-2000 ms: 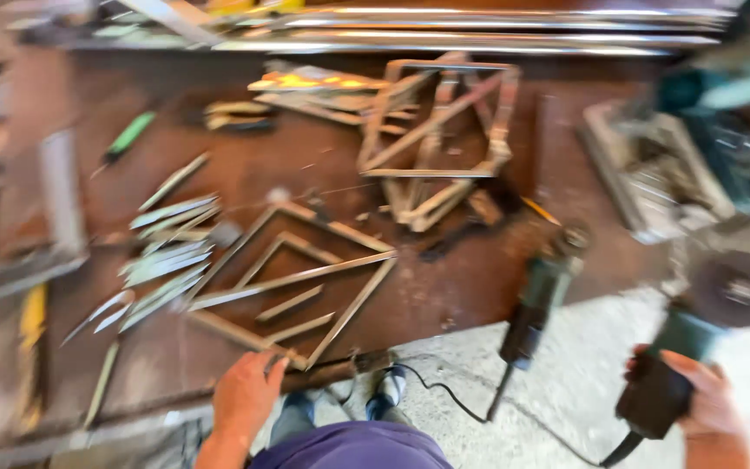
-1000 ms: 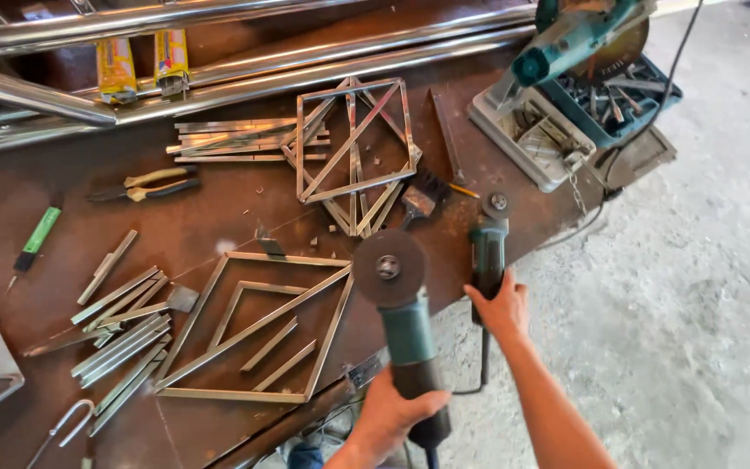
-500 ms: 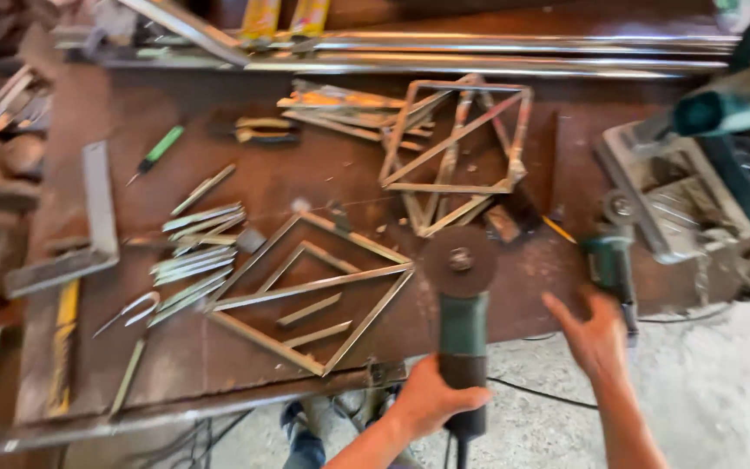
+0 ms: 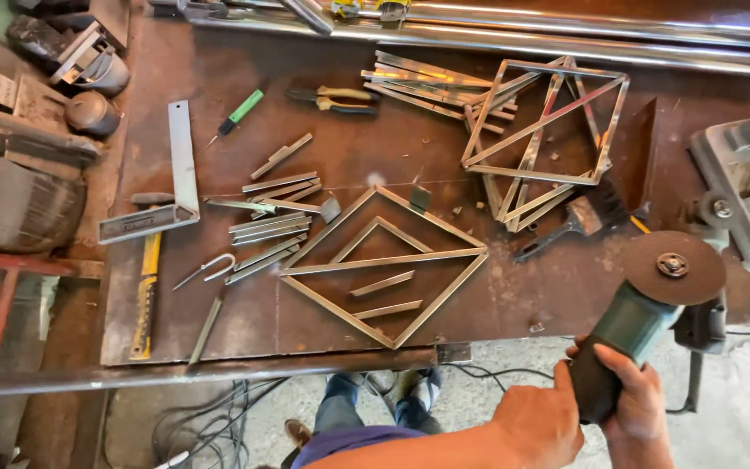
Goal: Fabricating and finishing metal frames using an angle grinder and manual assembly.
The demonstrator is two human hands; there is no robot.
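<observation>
A green-bodied angle grinder [image 4: 644, 308] with a round brown disc [image 4: 672, 267] hangs over the right front edge of the brown steel table [image 4: 219, 78]. My left hand [image 4: 536, 426] touches the rear of its dark handle from the left. My right hand [image 4: 637, 401] wraps the same handle from the right. A flat diamond-shaped metal frame [image 4: 457, 239] lies on the table to the left of the grinder. A second, dark grinder [image 4: 700, 323] lies just under the disc at the table edge.
Stacked welded frames [image 4: 542, 139] and a brush [image 4: 570, 221] lie behind the grinder. Cut metal strips [image 4: 271, 217], a steel square [image 4: 171, 187], a yellow-handled hammer [image 4: 142, 300], a green screwdriver [image 4: 238, 111] and pliers [image 4: 332, 97] sit to the left. A grey tool tray [image 4: 744, 195] is at right; cables [image 4: 210, 417] lie on the floor.
The grinder has moved from over the table's middle to the right front edge. My right hand left the second grinder and now grips the green one along with my left.
</observation>
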